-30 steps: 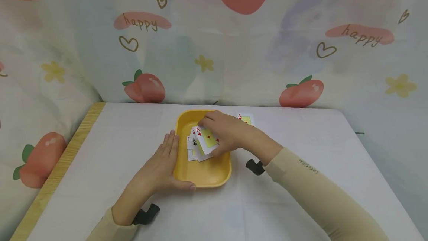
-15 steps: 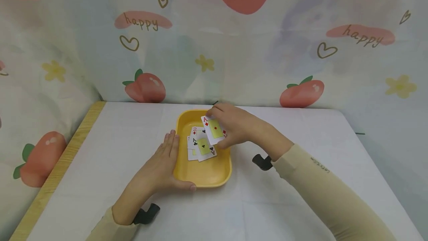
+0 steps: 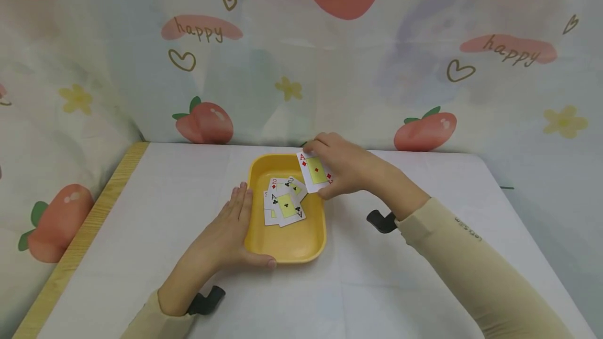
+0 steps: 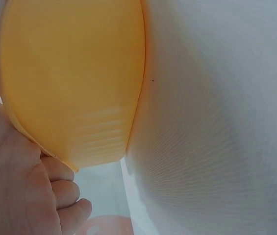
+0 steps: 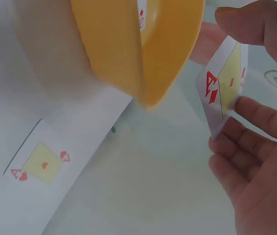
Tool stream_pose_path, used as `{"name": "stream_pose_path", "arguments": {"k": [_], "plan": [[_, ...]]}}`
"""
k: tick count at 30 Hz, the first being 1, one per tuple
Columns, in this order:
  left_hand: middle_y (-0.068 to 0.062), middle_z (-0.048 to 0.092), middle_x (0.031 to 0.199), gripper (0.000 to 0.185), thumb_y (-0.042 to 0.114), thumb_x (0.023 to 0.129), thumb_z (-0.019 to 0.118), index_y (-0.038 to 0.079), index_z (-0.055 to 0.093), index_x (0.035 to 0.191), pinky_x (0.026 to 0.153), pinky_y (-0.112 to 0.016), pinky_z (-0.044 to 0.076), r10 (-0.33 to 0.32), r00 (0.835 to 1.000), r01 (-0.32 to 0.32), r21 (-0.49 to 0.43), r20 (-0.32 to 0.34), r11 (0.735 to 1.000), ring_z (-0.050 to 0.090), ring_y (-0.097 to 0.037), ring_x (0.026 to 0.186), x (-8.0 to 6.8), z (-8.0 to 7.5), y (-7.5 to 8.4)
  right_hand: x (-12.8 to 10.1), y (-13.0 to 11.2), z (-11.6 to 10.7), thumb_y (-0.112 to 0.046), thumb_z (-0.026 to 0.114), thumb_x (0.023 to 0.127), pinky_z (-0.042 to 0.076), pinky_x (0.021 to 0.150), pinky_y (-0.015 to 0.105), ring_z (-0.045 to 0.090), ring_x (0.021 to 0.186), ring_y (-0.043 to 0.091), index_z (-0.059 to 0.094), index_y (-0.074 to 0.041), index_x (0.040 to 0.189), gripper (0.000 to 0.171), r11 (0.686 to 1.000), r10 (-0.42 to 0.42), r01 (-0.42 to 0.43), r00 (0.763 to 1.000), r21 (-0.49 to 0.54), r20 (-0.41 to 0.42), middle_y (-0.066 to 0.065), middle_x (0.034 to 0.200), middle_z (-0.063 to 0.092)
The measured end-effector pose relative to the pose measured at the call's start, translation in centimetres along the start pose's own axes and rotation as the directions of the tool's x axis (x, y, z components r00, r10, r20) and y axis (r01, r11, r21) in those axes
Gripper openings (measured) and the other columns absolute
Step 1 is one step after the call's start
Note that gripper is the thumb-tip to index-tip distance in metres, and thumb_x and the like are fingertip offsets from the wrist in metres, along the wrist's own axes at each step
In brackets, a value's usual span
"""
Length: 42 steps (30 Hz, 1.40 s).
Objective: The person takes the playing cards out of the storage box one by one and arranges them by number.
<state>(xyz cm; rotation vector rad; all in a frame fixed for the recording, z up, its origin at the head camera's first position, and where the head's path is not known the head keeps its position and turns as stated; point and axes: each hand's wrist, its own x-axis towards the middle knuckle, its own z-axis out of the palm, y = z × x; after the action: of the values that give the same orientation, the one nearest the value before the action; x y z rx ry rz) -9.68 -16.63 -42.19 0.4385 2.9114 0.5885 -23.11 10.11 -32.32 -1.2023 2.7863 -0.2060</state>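
Over the right rim of the yellow tray, my right hand holds an ace of diamonds by its edges between thumb and fingers. The right wrist view shows this card face up and tilted. Straight fingers of my left hand rest along the tray's left side, its thumb at the front edge. Inside the tray, an ace of clubs overlaps a two of diamonds and a two of clubs. Another card beneath them is mostly covered.
An ace of hearts lies face up on the white-covered table, right of the tray; my right hand hides it in the head view. A printed curtain hangs behind the table's back edge.
My right hand has lifted the ace of diamonds off the other cards and carried it back and rightward, uncovering the two of clubs. My left hand stays at the tray.
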Motion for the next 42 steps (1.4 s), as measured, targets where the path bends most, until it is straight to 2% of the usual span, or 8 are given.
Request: {"name": "stream_pose_path", "arguments": {"k": [9, 25, 42], "plan": [[-0.019, -0.007, 0.167, 0.153, 0.085, 0.057, 0.072, -0.003, 0.000, 0.158, 0.124, -0.049, 0.017, 0.020, 1.000, -0.020, 0.009, -0.012, 1.000, -0.002, -0.034, 0.154, 0.0, 0.1, 0.0, -0.8, 1.9, 0.1, -0.037, 0.084, 0.066, 0.049, 0.100, 0.035, 0.044, 0.118, 0.024, 0.051, -0.007, 0.138, 0.084, 0.998, 0.061, -0.061, 0.998, -0.015, 0.018, 0.007, 0.133, 0.051], [-0.018, -0.007, 0.167, 0.153, 0.085, 0.056, 0.073, -0.002, 0.001, 0.158, 0.123, -0.050, 0.018, -0.002, 1.000, 0.002, 0.011, -0.007, 1.000, -0.003, -0.033, 0.154, 0.1, 0.0, 0.2, -1.9, 4.5, 0.8, -0.036, 0.085, 0.067, 0.051, 0.093, 0.036, 0.044, 0.115, 0.024, 0.050, -0.008, 0.139, 0.084, 0.986, 0.164, -0.163, 0.985, -0.039, 0.043, 0.008, 0.134, 0.050], [-0.019, -0.005, 0.167, 0.152, 0.087, 0.056, 0.071, -0.003, 0.002, 0.158, 0.123, -0.050, 0.018, 0.012, 1.000, -0.011, 0.042, -0.020, 0.999, -0.002, -0.033, 0.154, -0.1, -0.1, 0.1, -3.2, 6.8, 1.5, -0.035, 0.085, 0.068, 0.050, 0.094, 0.040, 0.044, 0.116, 0.027, 0.051, -0.005, 0.138, 0.084, 0.973, 0.232, -0.231, 0.971, -0.031, 0.055, 0.010, 0.132, 0.051]]}}
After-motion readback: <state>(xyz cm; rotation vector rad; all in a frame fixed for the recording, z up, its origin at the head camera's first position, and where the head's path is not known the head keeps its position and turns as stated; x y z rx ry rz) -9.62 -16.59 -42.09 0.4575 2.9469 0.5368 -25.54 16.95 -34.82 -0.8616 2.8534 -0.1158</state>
